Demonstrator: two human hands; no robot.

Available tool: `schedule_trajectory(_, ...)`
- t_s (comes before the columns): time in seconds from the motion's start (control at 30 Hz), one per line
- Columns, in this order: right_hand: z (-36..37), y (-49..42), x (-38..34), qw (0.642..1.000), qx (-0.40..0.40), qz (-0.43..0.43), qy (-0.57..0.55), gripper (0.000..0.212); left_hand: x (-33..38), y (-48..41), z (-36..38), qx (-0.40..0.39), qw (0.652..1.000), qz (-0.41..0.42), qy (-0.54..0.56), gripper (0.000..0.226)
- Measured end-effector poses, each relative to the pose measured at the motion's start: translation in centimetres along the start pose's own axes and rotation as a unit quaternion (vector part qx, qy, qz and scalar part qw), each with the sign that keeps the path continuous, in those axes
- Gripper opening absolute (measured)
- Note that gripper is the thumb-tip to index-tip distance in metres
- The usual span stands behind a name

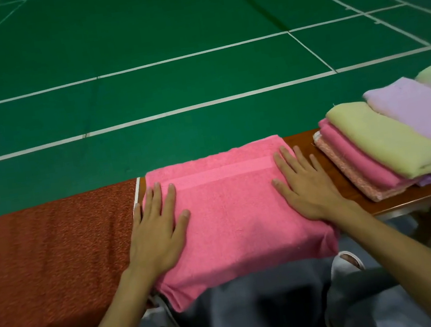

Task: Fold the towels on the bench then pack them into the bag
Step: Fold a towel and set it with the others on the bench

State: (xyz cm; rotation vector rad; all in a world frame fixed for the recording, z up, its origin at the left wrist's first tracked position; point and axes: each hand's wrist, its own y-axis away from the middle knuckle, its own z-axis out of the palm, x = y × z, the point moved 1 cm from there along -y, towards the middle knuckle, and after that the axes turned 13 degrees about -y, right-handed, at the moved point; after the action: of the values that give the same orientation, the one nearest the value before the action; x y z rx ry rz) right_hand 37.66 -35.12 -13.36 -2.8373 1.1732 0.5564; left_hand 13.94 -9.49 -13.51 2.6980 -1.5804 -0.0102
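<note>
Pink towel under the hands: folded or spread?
Folded. The pink towel is a compact rectangle with a second layer's banded edge lying across its top; left hand and right hand press flat on it.

Centre of the bench (415,195): a folded towel (233,216), overhanging the near edge and resting partly on the person's lap (246,321). Flat on top of it, toward its left side, the left hand (158,236), little finger past the towel's left edge. Toward its right side, the right hand (308,191), well apart from the left. Just left of the towel, meeting its edge: a spread cloth (55,257), covering the bench out to the left. Right of the towel, past a bare strip of bench: a stack of folded towels (390,142), layered stepwise, upper ones set farther right. Behind the bench, the court floor (161,31), crossed by lines (200,106).
</note>
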Motion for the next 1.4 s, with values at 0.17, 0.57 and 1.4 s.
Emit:
schedule_trajectory(0.17, -1.1, 0.4, -1.0, 0.993, 0.102, 0.045, -0.049, 0.077, 1.1, 0.4, -2.1, 0.086, 0.986, -0.126, 0.066, 0.072)
schedule_trajectory(0.57, -4.8, 0.4, -3.1, 0.966, 0.038, 0.225, -0.122, 0.030, 2.0, -0.8, -5.0, -0.046, 0.958, -0.217, 0.180, 0.026)
schedule_trajectory(1.4, -11.1, 3.4, 0.9, 0.828, -0.031, 0.019, -0.560, 0.038, -4.2, 0.0, -9.8, -0.036, 0.843, -0.134, 0.519, 0.051)
